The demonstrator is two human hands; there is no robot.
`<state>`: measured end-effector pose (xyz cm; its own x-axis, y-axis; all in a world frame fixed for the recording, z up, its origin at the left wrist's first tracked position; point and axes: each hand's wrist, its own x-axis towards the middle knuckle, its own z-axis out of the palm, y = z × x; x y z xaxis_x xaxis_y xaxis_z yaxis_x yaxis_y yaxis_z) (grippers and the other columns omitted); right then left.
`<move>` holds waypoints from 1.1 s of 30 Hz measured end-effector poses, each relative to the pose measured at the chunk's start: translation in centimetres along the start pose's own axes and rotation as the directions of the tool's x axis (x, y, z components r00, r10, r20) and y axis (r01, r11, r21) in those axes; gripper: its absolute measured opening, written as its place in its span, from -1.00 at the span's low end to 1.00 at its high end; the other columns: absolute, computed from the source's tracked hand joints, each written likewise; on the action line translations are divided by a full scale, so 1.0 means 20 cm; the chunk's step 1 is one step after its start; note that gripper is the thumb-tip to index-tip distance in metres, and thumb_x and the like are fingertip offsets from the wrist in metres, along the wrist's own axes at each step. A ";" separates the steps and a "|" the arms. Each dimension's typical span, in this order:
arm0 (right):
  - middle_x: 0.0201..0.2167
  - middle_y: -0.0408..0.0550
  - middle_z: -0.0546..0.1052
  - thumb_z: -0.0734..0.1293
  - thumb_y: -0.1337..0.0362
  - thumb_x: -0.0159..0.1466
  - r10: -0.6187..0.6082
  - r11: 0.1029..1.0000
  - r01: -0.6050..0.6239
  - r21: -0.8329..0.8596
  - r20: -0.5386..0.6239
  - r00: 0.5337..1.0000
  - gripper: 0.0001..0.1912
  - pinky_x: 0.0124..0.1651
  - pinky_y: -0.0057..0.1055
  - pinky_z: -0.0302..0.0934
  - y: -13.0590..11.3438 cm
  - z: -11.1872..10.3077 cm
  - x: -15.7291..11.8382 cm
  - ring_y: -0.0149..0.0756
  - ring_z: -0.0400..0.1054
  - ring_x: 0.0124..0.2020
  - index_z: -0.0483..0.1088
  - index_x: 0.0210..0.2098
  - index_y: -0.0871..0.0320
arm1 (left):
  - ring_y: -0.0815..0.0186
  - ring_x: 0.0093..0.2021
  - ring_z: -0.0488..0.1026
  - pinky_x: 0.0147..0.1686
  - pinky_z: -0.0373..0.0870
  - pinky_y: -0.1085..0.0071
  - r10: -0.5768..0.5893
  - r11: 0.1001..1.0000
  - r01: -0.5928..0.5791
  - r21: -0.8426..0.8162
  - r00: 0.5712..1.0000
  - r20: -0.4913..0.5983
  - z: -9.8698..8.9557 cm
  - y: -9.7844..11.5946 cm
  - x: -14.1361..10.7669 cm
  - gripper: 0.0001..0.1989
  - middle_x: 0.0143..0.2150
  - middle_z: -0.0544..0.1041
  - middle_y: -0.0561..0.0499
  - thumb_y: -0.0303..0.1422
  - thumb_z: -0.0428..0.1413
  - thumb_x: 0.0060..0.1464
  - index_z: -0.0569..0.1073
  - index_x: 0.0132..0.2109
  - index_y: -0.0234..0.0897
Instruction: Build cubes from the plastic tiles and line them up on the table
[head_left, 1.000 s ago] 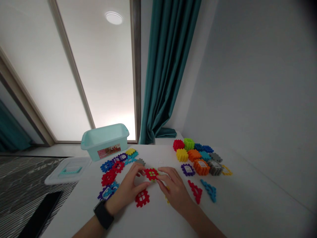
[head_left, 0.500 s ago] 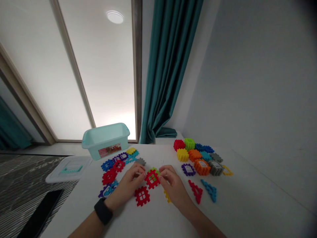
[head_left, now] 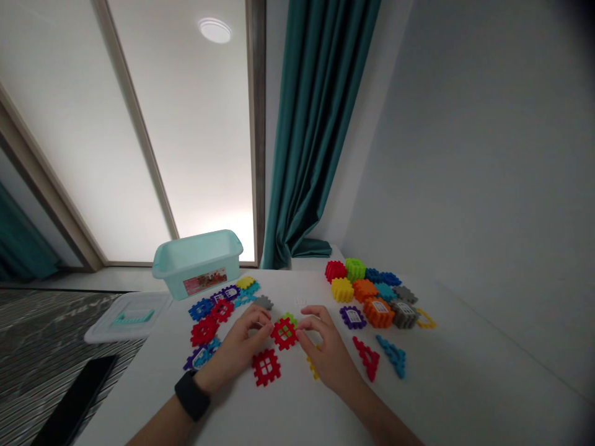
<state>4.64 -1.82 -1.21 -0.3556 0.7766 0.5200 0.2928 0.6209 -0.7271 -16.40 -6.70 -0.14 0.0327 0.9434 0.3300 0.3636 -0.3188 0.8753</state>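
Head view: our two hands close in around a red block.

We have the red block (head_left: 284, 333) lying on the white table (head_left: 432, 384) between our left hand (head_left: 235, 353) and right hand (head_left: 328, 356), with a green block (head_left: 289, 318) just behind it. Our fingers (head_left: 263, 316) curl loosely, neither clenched nor spread, with their tips at the red block's two sides; we cannot tell whether they grip it. A second red block (head_left: 266, 367) lies just below, a yellow block (head_left: 312, 367) beside the right hand, and a gray block (head_left: 263, 302) above the left. A black watch (head_left: 192, 397) circles our left wrist. Farther out, colored blocks (head_left: 365, 296) lie heaped, and a teal bin (head_left: 197, 267) stands near a clear lid (head_left: 127, 317).
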 end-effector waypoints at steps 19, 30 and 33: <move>-0.12 0.05 0.52 0.30 0.42 0.38 -0.533 0.776 0.519 -0.358 0.067 0.843 -0.85 0.10 -0.12 0.44 -0.05 -0.07 0.01 -0.12 0.43 0.07 0.45 -0.12 0.09 | 0.17 -0.04 0.43 -0.01 0.37 0.25 0.016 0.994 -0.023 0.111 0.998 0.063 -0.01 0.02 -0.01 -0.87 -0.07 0.47 -0.08 -0.27 0.12 0.25 0.45 -0.20 -0.23; 0.03 0.10 0.49 0.33 0.36 0.31 -0.427 0.848 0.459 -0.266 0.172 0.888 -0.67 0.14 -0.02 0.39 -0.04 -0.07 0.01 -0.06 0.38 0.12 0.37 0.07 0.06 | 0.11 0.07 0.39 0.11 0.39 0.14 0.262 0.904 -0.252 0.345 0.965 0.016 -0.05 0.00 -0.02 -0.67 0.03 0.41 -0.12 -0.47 0.21 0.08 0.46 0.01 -0.17; 0.11 0.09 0.45 0.30 0.42 0.29 -0.363 0.877 0.415 -0.242 0.233 0.902 -0.53 0.20 -0.03 0.35 -0.03 -0.08 0.02 -0.08 0.34 0.17 0.30 0.17 0.05 | 0.10 0.08 0.39 0.10 0.40 0.14 0.315 0.879 -0.297 0.374 0.949 0.014 -0.06 0.00 -0.02 -0.65 0.05 0.40 -0.12 -0.46 0.21 0.09 0.45 0.04 -0.16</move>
<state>5.84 -1.78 0.18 -0.6340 0.4506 0.6285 0.3241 0.8927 -0.3131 -17.52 -7.20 0.06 0.1589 0.7965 0.5835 0.6579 -0.5260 0.5389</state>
